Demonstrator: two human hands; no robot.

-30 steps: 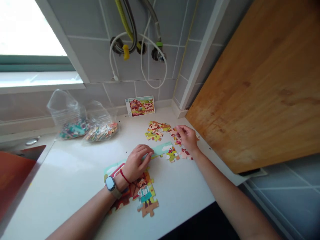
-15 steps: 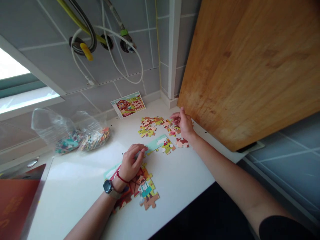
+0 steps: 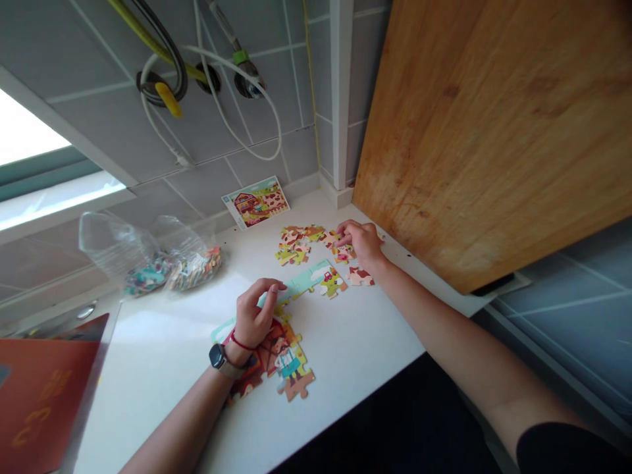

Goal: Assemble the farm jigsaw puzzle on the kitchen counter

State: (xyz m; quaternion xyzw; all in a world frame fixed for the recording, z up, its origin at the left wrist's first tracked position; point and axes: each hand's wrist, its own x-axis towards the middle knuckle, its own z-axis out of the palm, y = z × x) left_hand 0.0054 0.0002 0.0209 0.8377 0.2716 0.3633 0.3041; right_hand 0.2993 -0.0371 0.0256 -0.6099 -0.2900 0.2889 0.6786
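My left hand (image 3: 255, 313), with a watch and a red cord at the wrist, rests on the partly joined jigsaw puzzle (image 3: 289, 362). Its fingers are loosely bent with the thumb apart, and it covers part of the red barn picture. A figure in a teal apron shows beside it. A joined sky strip (image 3: 306, 280) runs from near my left fingertips to a piece with a red tractor. My right hand (image 3: 365, 245) is over loose puzzle pieces (image 3: 296, 243), fingers reaching down at their right end; I see no piece lifted. A brown-patched piece (image 3: 360, 276) lies just below it.
A picture card (image 3: 257, 203) of the farm scene leans against the tiled wall. Clear plastic bags (image 3: 172, 263) of more pieces stand at the left. A wooden board (image 3: 484, 145) rises at the right. An orange-red box (image 3: 49, 401) is at the lower left.
My right hand has lowered towards the loose pieces, its raised thumb coming down. My left hand stays on the puzzle. The whole view has shifted slightly.
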